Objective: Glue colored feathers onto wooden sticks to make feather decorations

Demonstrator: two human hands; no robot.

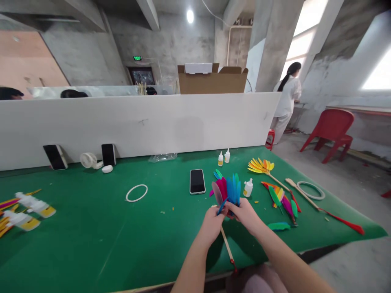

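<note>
Close to the table's front edge, my two hands meet at the base of a feather fan [234,188] with pink, grey-mauve and blue feathers. My left hand [213,224] is closed, a small blue feather [222,206] pinched at its fingertips. My right hand [247,215] is closed around the base of the upright blue feathers. Below the hands runs the fan's wooden stick [226,244], with a red cord at its lower end. The fingertips partly hide where the feathers join the stick. A white glue bottle [248,188] stands just beyond my right hand.
Loose coloured feathers [279,197], a yellow feather fan [261,166] and a wooden stick [305,195] lie at right. A phone [197,181] and white ring [137,193] lie further left. Glue bottles [36,206] lie far left. A white partition [146,122] borders the back; a person [287,101] stands beyond.
</note>
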